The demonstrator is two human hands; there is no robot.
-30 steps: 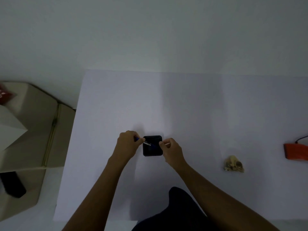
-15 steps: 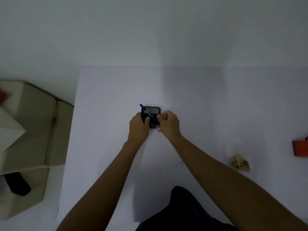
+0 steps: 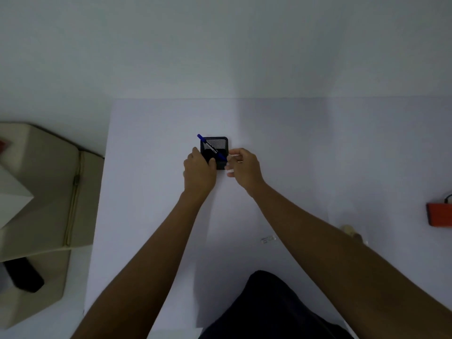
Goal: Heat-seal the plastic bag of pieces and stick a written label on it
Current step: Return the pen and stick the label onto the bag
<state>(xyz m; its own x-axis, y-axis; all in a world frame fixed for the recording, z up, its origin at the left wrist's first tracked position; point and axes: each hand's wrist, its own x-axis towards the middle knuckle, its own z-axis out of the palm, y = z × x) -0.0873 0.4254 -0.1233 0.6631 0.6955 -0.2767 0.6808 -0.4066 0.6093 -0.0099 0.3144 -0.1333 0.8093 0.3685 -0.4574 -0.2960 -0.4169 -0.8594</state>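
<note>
A black mesh pen holder (image 3: 215, 146) stands on the white table (image 3: 151, 148). The left hand (image 3: 199, 171) grips the holder's left side, fingers curled round it. A blue pen (image 3: 210, 147) leans inside. Just right of the holder, the right hand (image 3: 242, 168) pinches a small white label (image 3: 234, 155). The bag of pieces (image 3: 352, 233) lies well right of the holder, half hidden by the right forearm, near an orange heat sealer (image 3: 440, 214).

One white table (image 3: 151, 167). Two hands: the left hand (image 3: 199, 173) and the right hand (image 3: 243, 168). One black mesh pen holder (image 3: 217, 144), between the fingers of both hands. One blue pen (image 3: 208, 145), slanting out of the holder just beyond the left fingertips. One small label (image 3: 267, 239), well behind the right fingers. One plastic bag of pieces (image 3: 352, 233). One orange heat sealer (image 3: 439, 214). One beige chair (image 3: 49, 192).
</note>
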